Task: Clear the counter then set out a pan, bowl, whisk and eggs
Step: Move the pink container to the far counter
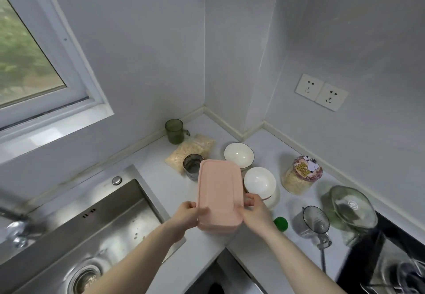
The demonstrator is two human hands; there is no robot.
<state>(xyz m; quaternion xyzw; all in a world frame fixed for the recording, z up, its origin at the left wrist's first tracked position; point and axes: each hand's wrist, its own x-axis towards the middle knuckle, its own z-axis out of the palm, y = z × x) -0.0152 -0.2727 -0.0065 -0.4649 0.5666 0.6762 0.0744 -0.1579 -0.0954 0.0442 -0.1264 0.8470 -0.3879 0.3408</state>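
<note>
A pink lidded container [219, 192] is held above the white counter [161, 178], lifted between both hands. My left hand [188, 215] grips its near left edge and my right hand [255, 211] grips its near right edge. Behind it stand two white bowls, one at the back [239, 155] and one closer [259, 182], partly hidden by the container. A metal strainer [315, 220] lies to the right with its handle pointing toward me. No pan, whisk or eggs can be seen.
A steel sink [92, 224] lies at the left. On the counter are a green cup [174, 131], a bag of oats [190, 151], a metal tin [192, 166], a jar with a cartoon lid [301, 175], a green scrubber [281, 223] and a glass lid [353, 206]. A black stove [395, 254] is at the right.
</note>
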